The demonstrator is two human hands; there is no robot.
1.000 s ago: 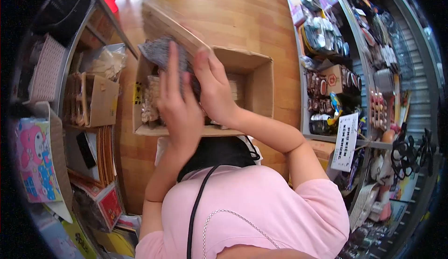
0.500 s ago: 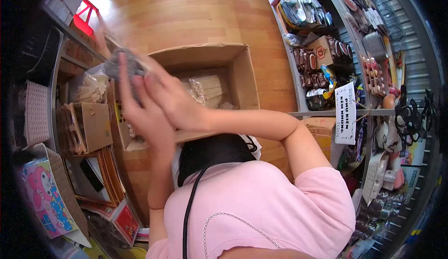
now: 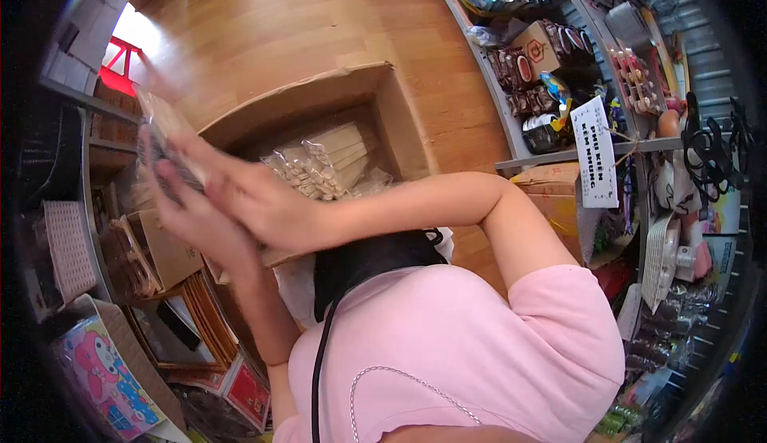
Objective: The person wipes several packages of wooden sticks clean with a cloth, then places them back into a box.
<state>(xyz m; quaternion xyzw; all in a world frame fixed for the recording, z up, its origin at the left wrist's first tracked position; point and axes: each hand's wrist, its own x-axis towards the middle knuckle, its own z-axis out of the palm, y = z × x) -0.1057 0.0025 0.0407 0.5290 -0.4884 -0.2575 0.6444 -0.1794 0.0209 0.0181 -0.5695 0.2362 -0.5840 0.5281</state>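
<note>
Pink-sleeved right arm [image 3: 423, 203] angles across toward left hand [image 3: 196, 223].

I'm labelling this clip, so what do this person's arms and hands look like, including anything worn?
The left hand and right hand are ungloved, with no watch or bracelet visible. The right sleeve is short, plain pale pink, ending above the elbow; the left sleeve, barely in view, is pink too. Blur hides whether there are rings.
</note>
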